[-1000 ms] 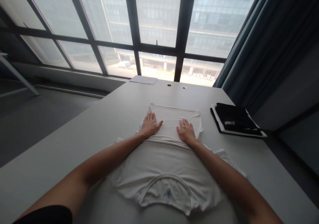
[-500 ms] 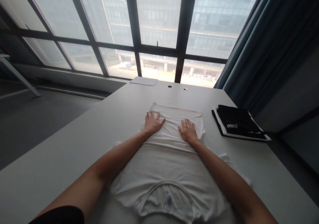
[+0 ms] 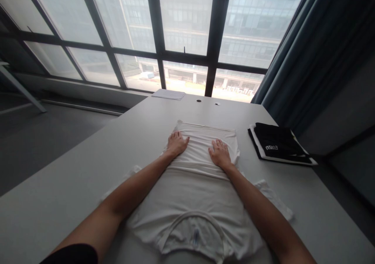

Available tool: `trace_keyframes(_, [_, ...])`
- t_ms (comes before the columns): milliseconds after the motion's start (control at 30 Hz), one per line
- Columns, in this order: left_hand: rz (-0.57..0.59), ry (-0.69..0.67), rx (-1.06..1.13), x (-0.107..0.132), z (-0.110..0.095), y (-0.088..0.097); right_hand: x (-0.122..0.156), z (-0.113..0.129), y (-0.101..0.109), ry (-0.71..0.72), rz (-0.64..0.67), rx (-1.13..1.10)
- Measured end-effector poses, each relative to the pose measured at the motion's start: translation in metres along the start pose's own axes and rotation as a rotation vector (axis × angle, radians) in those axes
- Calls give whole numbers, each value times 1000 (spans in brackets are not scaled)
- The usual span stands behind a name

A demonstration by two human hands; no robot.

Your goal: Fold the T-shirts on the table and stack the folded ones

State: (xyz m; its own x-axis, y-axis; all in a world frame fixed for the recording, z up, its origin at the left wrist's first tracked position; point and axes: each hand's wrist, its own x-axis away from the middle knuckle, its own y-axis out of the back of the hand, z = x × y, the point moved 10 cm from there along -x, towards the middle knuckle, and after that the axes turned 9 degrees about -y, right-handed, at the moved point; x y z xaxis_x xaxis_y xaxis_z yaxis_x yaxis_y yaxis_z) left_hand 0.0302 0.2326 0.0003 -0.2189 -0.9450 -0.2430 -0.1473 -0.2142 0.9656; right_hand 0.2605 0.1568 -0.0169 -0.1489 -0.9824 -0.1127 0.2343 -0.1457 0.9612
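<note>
Pressed palms-down on folded-over hem of tee (image 3: 193,195), mid-bench (image 3: 88,166), collar nearest: L hand (image 3: 176,144) & R hand (image 3: 219,154), fingers (image 3: 219,144) slightly spread. Best w/ even pressure, smoothing outward so crease sets straight.

A black short sleeve (image 3: 70,255) tops the bare left arm (image 3: 131,193).

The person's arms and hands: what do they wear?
Both forearms are bare. The left hand and the right hand have no gloves, and no watch or ring shows. A black sleeve covers the left upper arm at the picture's lower edge; no sleeve shows on the right arm.
</note>
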Motion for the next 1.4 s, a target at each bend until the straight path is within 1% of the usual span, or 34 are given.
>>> trace_keyframes(133, [19, -7, 6, -7, 7, 0, 1, 1, 1, 7, -7, -1])
trace_keyframes(233, [27, -55, 8, -12, 7, -3, 1, 1, 1, 2, 3, -2])
trace_keyframes(300, [61, -106, 16, -13, 3, -8, 1, 0, 0, -5, 13, 2])
trace_keyframes(367, [119, -133, 34, -13, 2, -16, 0, 0, 0, -12, 23, 9])
trace_keyframes(433, [163, -119, 50, -13, 5, -21, 0, 0, 0, -14, 27, 12])
trace_keyframes(500, [175, -91, 53, -12, 8, -22, 0, 0, 0, -15, 28, 11])
trace_keyframes(633, [172, -61, 36, -9, 9, -21, 1, 0, -1, -14, 30, -4])
trace_keyframes(700, [149, -66, 24, -12, 8, -16, -2, -2, 0, -18, 31, -34])
trace_keyframes(767, [100, -97, 20, -19, 5, -9, -11, -9, 5, -36, 8, -74])
trace_keyframes(833, [65, -142, 28, -31, 1, -3, -26, -22, 13, -78, -35, -82])
trace_keyframes(867, [66, -164, 35, -39, 0, -3, -35, -31, 16, -105, -52, -71])
trace_keyframes(933, [109, -192, 46, -53, -1, -9, -55, -50, 19, -159, -59, -37])
trace_keyframes(1067, [215, -202, 58, -77, 3, -27, -89, -80, 15, -227, -28, 4])
trace_keyframes(1133, [250, -202, 62, -85, 4, -34, -102, -88, 9, -225, -17, 19])
trace_keyframes(1233, [274, -178, 68, -96, 5, -42, -120, -93, 2, -195, 6, 30])
trace_keyframes(1333, [275, -148, 68, -107, 7, -46, -136, -97, -2, -165, 31, 34])
trace_keyframes(1400, [270, -145, 70, -113, 7, -46, -144, -99, -1, -145, 38, 32])
